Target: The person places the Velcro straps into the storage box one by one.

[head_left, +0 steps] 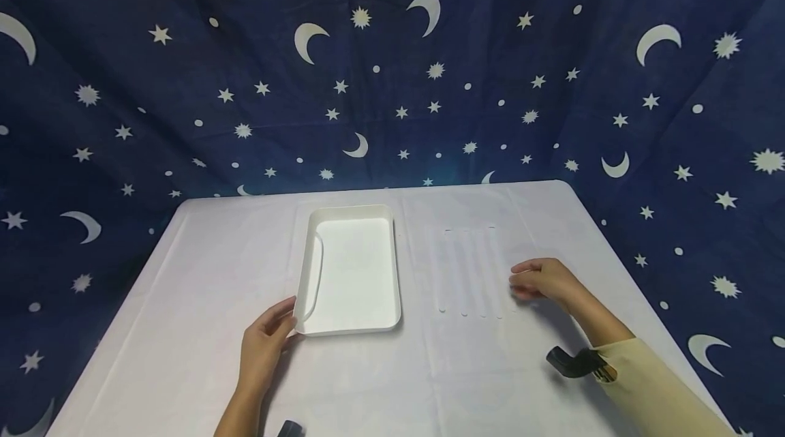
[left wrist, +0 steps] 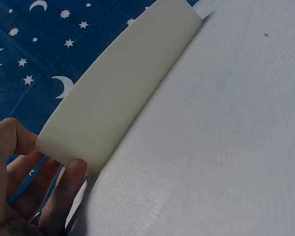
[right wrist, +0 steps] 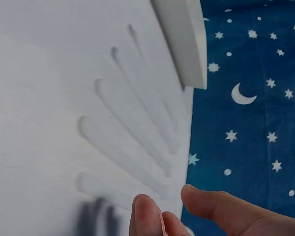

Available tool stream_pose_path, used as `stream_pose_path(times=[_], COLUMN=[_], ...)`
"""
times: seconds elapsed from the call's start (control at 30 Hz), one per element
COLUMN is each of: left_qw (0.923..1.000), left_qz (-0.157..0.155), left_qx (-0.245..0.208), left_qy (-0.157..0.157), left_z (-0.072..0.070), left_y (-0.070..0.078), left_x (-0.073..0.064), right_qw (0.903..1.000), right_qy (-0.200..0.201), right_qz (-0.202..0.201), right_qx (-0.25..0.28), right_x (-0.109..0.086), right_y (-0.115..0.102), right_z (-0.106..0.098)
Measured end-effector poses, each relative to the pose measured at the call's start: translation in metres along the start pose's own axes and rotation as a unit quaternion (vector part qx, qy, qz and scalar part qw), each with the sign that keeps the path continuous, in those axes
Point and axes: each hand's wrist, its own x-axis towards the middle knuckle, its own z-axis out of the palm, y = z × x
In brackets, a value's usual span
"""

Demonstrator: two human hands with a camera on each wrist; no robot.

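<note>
A shallow white tray lies on the white table, a thin curved white strip inside along its left wall. My left hand holds the tray's near left corner. In the left wrist view, bent fingers meet the tray's outer wall at the corner. To the tray's right, several long pale strips with rounded ends lie side by side, barely standing out from the cloth. My right hand hovers at the right end of that row, thumb and fingertips apart with nothing visible between them.
A white cloth covers the table. Behind and on both sides hangs a dark blue curtain with moons and stars. A black wrist mount sticks out under my right sleeve; another dark mount shows beside my left forearm.
</note>
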Motion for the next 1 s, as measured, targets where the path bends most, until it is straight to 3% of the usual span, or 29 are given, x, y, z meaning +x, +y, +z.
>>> stream_pose_path(times=[0.23, 0.47, 0.7, 1.0], left_qw=[1.0000, 1.0000, 1.0000, 0.9999], left_qz=[-0.001, 0.004, 0.002, 0.003], left_qx=[0.005, -0.002, 0.006, 0.000], left_qy=[0.003, 0.002, 0.005, 0.010], left_z=[0.000, -0.001, -0.002, 0.000], left_y=[-0.002, -0.001, -0.001, -0.002], left_x=[0.000, 0.000, 0.001, 0.001], right_qw=[0.9984, 0.9923, 0.9748, 0.9670], right_qy=[0.042, 0.089, 0.146, 0.157], right_qz=[0.002, -0.018, -0.045, -0.052], right_qx=[-0.037, -0.084, -0.163, -0.193], right_x=[0.004, 0.006, 0.005, 0.006], right_y=[0.020, 0.023, 0.022, 0.018], right_z=[0.012, 0.022, 0.032, 0.037])
